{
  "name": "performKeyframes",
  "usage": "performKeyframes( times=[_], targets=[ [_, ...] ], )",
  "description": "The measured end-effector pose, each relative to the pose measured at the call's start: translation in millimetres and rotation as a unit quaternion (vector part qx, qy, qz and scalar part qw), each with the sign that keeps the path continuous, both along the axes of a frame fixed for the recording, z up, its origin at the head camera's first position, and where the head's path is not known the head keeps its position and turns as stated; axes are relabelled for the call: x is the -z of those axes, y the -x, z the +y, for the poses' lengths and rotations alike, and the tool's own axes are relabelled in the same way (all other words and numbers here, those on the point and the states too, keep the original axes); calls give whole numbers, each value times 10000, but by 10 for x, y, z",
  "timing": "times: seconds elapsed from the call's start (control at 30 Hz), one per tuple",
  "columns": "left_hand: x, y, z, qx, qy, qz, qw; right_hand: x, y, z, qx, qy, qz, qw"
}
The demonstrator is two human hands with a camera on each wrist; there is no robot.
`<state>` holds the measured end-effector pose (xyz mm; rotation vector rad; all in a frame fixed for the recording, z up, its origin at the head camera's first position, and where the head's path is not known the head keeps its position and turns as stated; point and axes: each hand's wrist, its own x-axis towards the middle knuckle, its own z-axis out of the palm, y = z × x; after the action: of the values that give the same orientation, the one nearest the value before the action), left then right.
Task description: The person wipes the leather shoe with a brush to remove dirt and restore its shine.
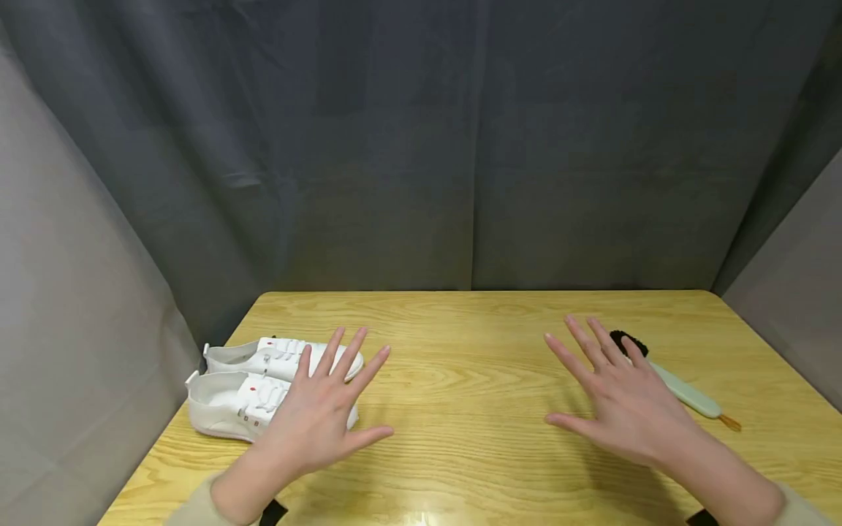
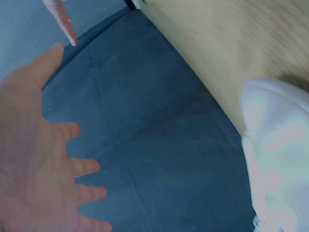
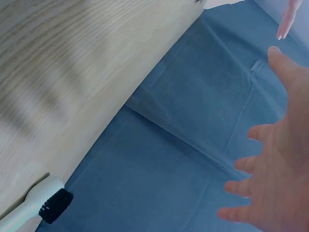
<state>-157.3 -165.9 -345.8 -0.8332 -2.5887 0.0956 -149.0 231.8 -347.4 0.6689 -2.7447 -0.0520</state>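
Observation:
Two white lace-up shoes stand side by side at the left of the table, the nearer shoe partly covered by my left hand in the head view. That hand is held over the table with its fingers spread and nothing in them. My right hand is likewise raised, fingers spread, holding nothing. Behind it on the right lies a brush with a pale green handle, black bristles and an orange-brown hanging loop. In the left wrist view a white shoe shows at the right edge; in the right wrist view, the brush is at lower left.
The wooden table has rounded far corners. Dark grey curtain hangs behind its back edge, and lighter grey cloth closes off the left and right sides. Between the two hands lies bare wood.

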Motion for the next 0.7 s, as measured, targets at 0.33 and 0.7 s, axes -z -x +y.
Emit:
performKeyframes(
  times=[0.33, 0.7],
  targets=[
    [95, 15, -307, -147, -63, 95, 9998, 1, 60, -112, -366, 40, 143, 9992],
    [199, 29, -761, -509, -150, -38, 9986, 33, 163, -246, -572, -27, 97, 9983]
  ],
)
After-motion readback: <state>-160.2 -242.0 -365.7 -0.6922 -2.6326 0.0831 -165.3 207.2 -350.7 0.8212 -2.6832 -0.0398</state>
